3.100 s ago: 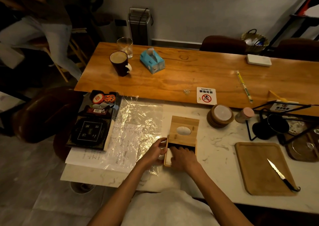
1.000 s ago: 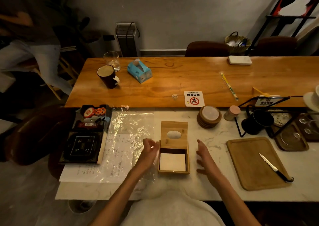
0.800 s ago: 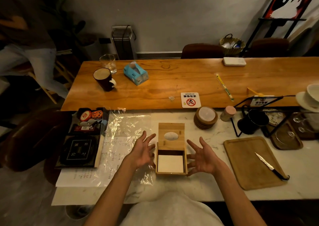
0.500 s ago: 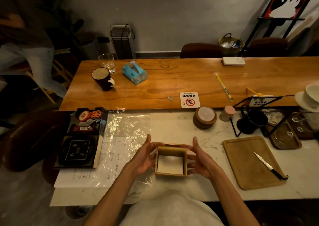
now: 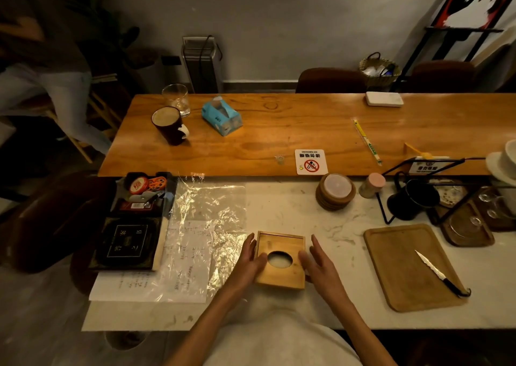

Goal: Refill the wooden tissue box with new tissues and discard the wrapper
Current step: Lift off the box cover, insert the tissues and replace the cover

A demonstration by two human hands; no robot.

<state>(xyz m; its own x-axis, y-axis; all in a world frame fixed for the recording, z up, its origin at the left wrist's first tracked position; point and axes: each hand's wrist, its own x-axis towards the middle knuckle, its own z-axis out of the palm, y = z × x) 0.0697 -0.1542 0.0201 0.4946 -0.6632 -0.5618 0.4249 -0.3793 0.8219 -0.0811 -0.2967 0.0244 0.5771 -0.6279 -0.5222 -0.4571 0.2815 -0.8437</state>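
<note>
The wooden tissue box (image 5: 282, 277) stands on the marble counter (image 5: 293, 206) just in front of me, its lid on. White tissue (image 5: 279, 259) shows through the lid's oval hole. My left hand (image 5: 245, 265) lies flat against the box's left side with its thumb on the lid. My right hand (image 5: 318, 268) is by the right side, fingers spread, its thumb at the lid's edge. The clear plastic wrapper (image 5: 212, 206) lies spread flat on the counter to the left of the box.
A wooden board (image 5: 396, 282) with a knife (image 5: 438, 273) lies to the right. A stack of coasters (image 5: 335, 195) and a black pitcher (image 5: 413, 201) stand behind. A black box (image 5: 128, 242) and a paper sheet (image 5: 181, 262) lie left. A blue tissue pack (image 5: 222, 117) and a mug (image 5: 170, 125) stand on the wooden table.
The box lay open with white tissues showing and the lid beyond it. Both hands brought the lid over the box, and it now covers the tissues.
</note>
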